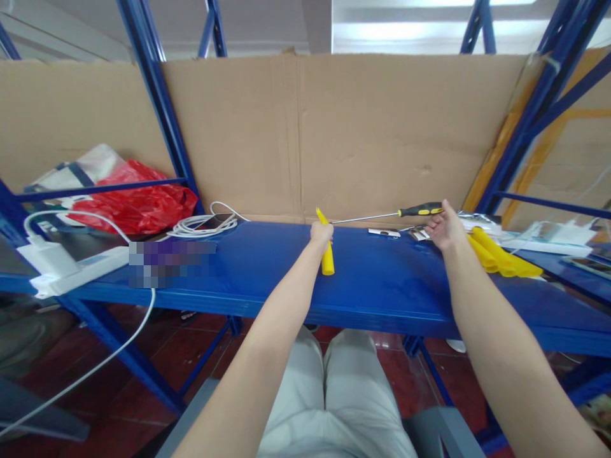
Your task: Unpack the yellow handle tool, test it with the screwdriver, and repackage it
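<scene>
My left hand (321, 234) is closed around a yellow tube-like piece (327, 262), held tilted over the blue shelf with a pointed end sticking up above the fist. My right hand (445, 228) grips the end of a long screwdriver (420, 209) by its black and yellow handle. The screwdriver lies nearly level, its thin metal shaft reaching left to my left hand. Where the tip meets the yellow piece is hidden by the fingers or too small to tell. Several more yellow pieces (496, 254) lie to the right, beyond my right forearm.
The blue shelf (382, 289) has a cardboard sheet (363, 133) behind it and blue uprights at both sides. On the left are a white power strip (95, 266), a coiled white cable (203, 225) and a red plastic bag (138, 197). Small packets (384, 233) lie near the back.
</scene>
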